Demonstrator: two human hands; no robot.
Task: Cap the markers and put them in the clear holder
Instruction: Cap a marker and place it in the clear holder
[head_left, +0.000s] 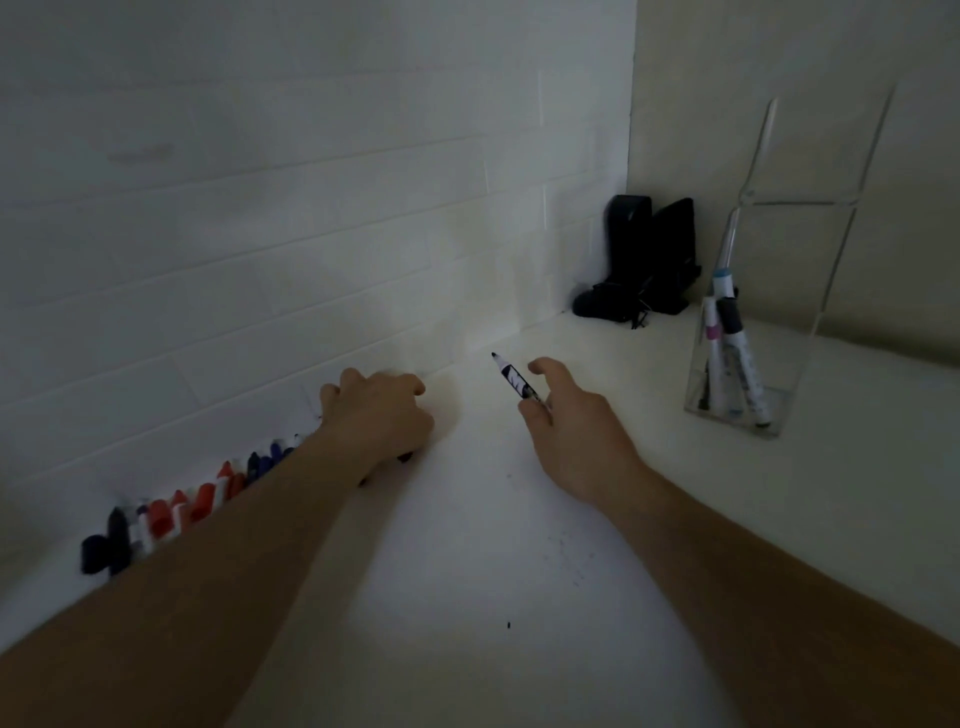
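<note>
**Uncapped marker in the right hand, left hand down among the caps**

The right hand (571, 415) pinches a black marker (514, 379) low on its barrel between thumb and fingers, with the index finger lifted clear. The marker has no cap on: its dark tip points up and away to the far left, toward the tiled wall (260, 234), and its long axis slants from the hand near the right to the tip farther left. Holding it by the rear end leaves the tip free, which seems meant to let a cap go straight on.

The left hand (379, 415) rests knuckles up on the white counter (467, 571) against the foot of the wall, fingers curled under. Something dark shows beneath its near edge, but whether it grips a cap I cannot tell. It sits at the far end of a row of markers and caps (171, 509) in red, blue and black, laid side by side along the wall toward the near left, partly hidden by the forearm. The row keeps them within easy reach of that hand.

The clear holder (748, 364) stands to the right, well apart from both hands, with a few capped markers (727, 353) leaning upright inside. A black object (644, 260) sits in the far corner.

By my judgement, the step in hand is finding the matching cap.
</note>
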